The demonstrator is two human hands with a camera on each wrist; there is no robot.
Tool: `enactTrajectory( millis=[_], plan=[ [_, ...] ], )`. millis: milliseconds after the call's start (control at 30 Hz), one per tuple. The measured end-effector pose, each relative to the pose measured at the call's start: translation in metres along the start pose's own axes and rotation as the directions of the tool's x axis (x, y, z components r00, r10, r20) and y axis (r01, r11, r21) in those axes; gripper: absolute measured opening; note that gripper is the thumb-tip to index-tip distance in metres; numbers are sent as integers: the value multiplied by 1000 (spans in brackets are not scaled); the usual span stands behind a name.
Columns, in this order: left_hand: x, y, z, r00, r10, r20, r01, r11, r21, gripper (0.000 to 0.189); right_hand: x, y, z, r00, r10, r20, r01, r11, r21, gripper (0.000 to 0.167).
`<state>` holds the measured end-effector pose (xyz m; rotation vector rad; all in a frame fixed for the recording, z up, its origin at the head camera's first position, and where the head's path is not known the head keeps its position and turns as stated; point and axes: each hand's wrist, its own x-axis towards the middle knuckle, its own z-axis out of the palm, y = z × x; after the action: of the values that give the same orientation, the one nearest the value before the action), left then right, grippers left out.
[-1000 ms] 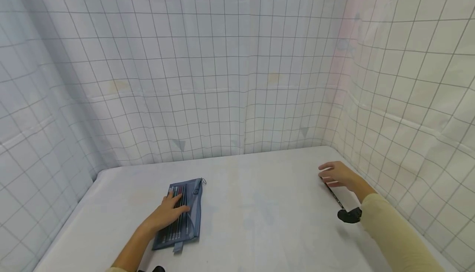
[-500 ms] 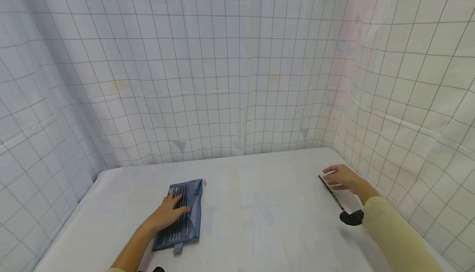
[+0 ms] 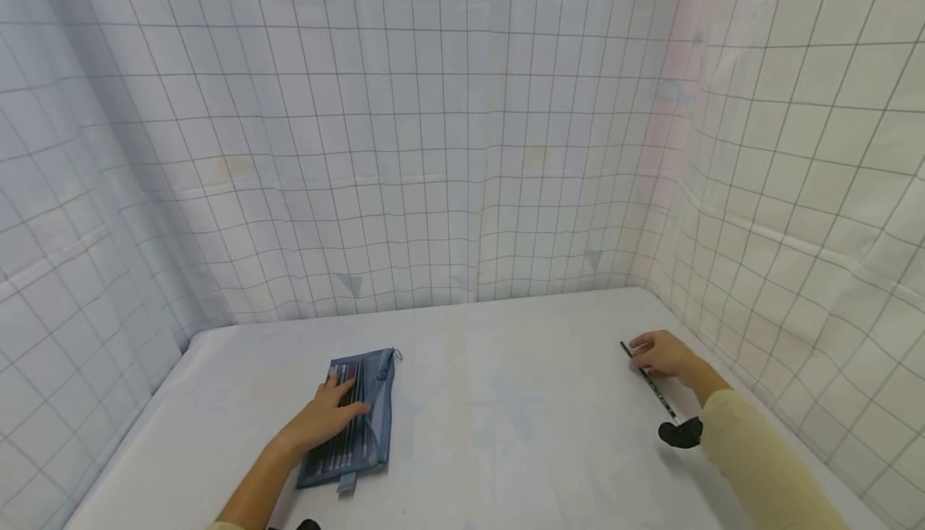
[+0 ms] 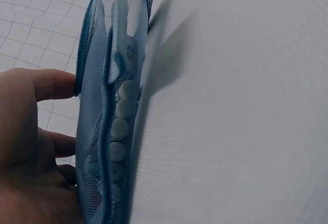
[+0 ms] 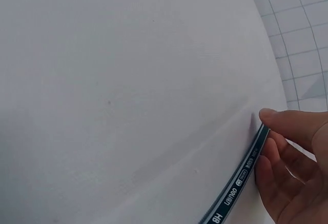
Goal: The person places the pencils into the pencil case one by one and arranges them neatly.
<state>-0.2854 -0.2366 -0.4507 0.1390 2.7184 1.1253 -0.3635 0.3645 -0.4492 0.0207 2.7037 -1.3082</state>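
A blue mesh pencil pouch [image 3: 376,434] lies flat at the left of the white table, with several pencils showing through it. My left hand [image 3: 323,417] rests on top with its fingers spread; the left wrist view shows the fingertips against the side of the pouch [image 4: 94,106]. Over at the right, a single dark green pencil [image 3: 655,389] printed "HB" and "deli" lies slanted on the table. My right hand [image 3: 665,355] pinches it toward its far end. The right wrist view has the thumb and curled fingers on either side of the pencil [image 5: 236,188].
A white cloth covers the table [image 3: 491,401]. Grid-patterned curtains [image 3: 448,152] hang behind it and on both sides, the right one close beyond my right hand. A black wrist device [image 3: 681,433] sits by the right sleeve.
My right hand first shifts a little right, off the far tip of the pencil, then comes down and closes its fingers on the pencil lower along it. The left hand and pouch stay put.
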Motion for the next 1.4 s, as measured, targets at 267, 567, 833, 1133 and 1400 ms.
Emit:
enactTrajectory(
  millis=[267,567,833,1133,1400],
  plan=[
    [1,0,2,1000,-9,-12,9,999,40,86,2,6,11,995,-31,-96,9,974,-225,38],
    [1,-2,2,1000,2,-28,0,997,76,86,-2,-9,13,990,13,-141,-48,967,-248,39],
    [2,-2,2,1000,-3,-29,5,996,84,85,6,-6,11,989,43,-141,-63,988,-144,40],
    [1,-2,1,1000,1,-26,1,997,77,86,7,-15,2,995,53,-84,-47,997,66,43],
    [1,-2,2,1000,6,-28,-3,996,84,86,3,-21,0,995,68,-66,-51,970,238,46]
  ],
)
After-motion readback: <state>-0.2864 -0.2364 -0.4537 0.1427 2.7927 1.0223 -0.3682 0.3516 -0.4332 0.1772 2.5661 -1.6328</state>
